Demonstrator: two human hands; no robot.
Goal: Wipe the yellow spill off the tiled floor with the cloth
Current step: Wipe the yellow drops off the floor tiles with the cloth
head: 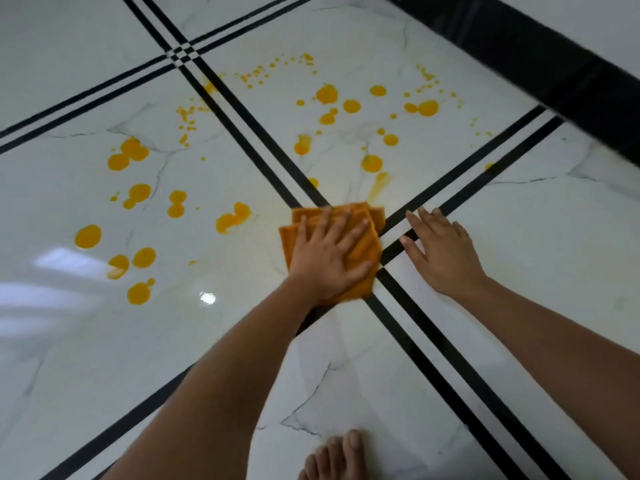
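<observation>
Yellow spill lies as several round drops across the white marble tiled floor (214,341); large drops (88,236) sit to the left, more drops (427,108) farther off, and a thin streak (376,184) lies just beyond the cloth. The folded orange cloth (370,249) rests where two pairs of black tile lines cross. My left hand (327,258) presses flat on top of it, fingers spread. My right hand (441,252) lies palm down on the bare floor just right of the cloth, holding nothing.
A black skirting band (554,53) runs along the wall at the top right. My bare foot (341,455) stands on the tile at the bottom edge. Double black lines (242,133) divide the tiles.
</observation>
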